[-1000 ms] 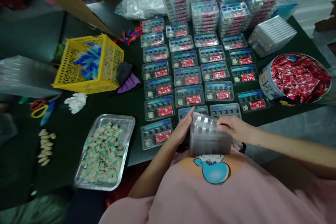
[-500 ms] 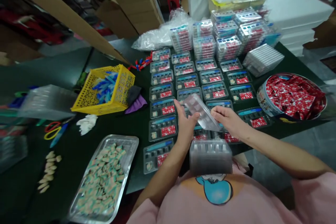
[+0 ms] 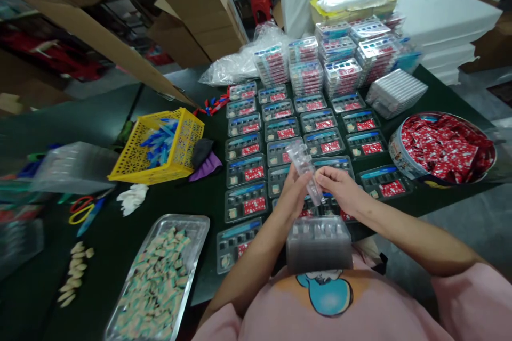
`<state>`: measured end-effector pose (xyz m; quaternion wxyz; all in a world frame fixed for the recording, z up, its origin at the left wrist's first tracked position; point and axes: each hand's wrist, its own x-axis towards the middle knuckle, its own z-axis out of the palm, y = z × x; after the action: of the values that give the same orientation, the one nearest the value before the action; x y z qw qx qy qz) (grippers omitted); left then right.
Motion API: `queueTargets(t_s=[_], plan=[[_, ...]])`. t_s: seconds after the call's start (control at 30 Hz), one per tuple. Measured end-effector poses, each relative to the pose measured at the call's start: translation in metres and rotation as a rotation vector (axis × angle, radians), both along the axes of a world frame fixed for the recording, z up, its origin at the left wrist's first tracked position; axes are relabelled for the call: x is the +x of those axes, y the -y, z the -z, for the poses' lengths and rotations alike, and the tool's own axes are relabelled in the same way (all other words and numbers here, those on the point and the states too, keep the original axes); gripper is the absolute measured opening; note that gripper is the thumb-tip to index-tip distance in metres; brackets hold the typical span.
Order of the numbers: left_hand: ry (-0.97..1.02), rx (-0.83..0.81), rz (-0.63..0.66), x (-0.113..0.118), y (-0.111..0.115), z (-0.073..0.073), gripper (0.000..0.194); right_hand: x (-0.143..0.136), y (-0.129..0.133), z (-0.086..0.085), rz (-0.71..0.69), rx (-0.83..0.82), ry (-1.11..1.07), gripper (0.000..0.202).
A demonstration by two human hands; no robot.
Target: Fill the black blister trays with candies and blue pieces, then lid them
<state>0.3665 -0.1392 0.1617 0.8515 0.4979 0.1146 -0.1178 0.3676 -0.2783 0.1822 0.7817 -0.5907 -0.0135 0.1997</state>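
My left hand is closed on a clear plastic blister tray, held tilted above the rows of packs. Fingers of my right hand pinch the same tray along its right edge. Close to my body stands a stack of clear plastic trays. Under and around my hands lie filled trays in rows, each with a blue tool, a red patterned packet and a small pale piece in its compartments. My hands hide some of these.
On the left are a metal tray of small pale-green pieces, a yellow basket of blue tools and scissors. A round tin of red packets stands right. Stacked packs and a ribbed plastic stack sit behind.
The clear tray has been turned more upright and edge-on between my hands. My right hand has shifted slightly left and down, closer to my left hand.
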Motion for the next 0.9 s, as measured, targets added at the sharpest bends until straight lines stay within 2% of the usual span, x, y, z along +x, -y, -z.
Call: queueTargets(t_s=[0.1, 0.27, 0.43, 0.5, 0.7, 0.77, 0.9], plan=[[-0.037, -0.017, -0.002, 0.004, -0.001, 0.002, 0.059, 0.005, 0.012, -0.004, 0.007, 0.025, -0.043, 0.047], [-0.142, -0.065, -0.033, 0.009, -0.007, -0.004, 0.058, 0.022, 0.043, -0.004, -0.02, 0.07, -0.089, 0.046], [-0.104, -0.044, -0.017, 0.011, -0.007, 0.0, 0.064, 0.042, 0.067, 0.008, 0.086, -0.011, 0.002, 0.036], [-0.067, 0.01, -0.02, 0.012, -0.005, 0.005, 0.067, 0.047, 0.071, 0.013, 0.135, -0.098, 0.084, 0.031], [0.059, 0.096, 0.019, 0.009, 0.002, 0.014, 0.078, 0.05, 0.066, 0.024, 0.201, -0.447, 0.326, 0.035], [0.053, 0.108, 0.022, 0.009, -0.001, 0.014, 0.078, 0.051, 0.062, 0.029, 0.224, -0.456, 0.327, 0.034], [-0.069, 0.118, -0.077, 0.014, -0.016, 0.016, 0.065, 0.064, 0.065, 0.047, 0.309, -0.332, 0.275, 0.028]])
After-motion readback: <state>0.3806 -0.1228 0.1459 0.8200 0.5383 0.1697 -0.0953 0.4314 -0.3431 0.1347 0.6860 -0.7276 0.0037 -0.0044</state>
